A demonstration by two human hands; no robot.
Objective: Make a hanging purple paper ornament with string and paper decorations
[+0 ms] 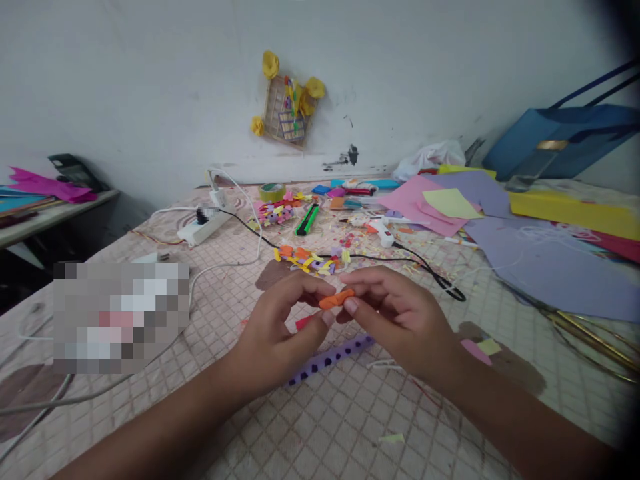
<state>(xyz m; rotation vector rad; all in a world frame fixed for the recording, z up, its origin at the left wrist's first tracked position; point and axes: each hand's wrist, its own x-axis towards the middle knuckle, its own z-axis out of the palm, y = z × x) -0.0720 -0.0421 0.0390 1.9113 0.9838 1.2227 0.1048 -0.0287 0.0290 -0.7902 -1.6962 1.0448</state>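
Between my two hands is a small orange piece (337,299), which looks like rolled or folded craft paper. My left hand (287,327) pinches its left end between thumb and fingers. From the other side, my right hand (400,313) grips the right end with thumb and fingertips. Below my hands lies a purple strip with dark dots (333,360), partly hidden by my left hand. A bit of red (302,323) shows behind my left thumb. Just beyond my fingers is a garland of yellow, orange and purple paper pieces (313,259).
A white glue gun (381,233) with a black cord and a green cutter (307,220) lie beyond my hands. Coloured sheets (550,260) cover the right side. A power strip (205,227) and white cables lie left. A blue bag (560,137) leans at the back right.
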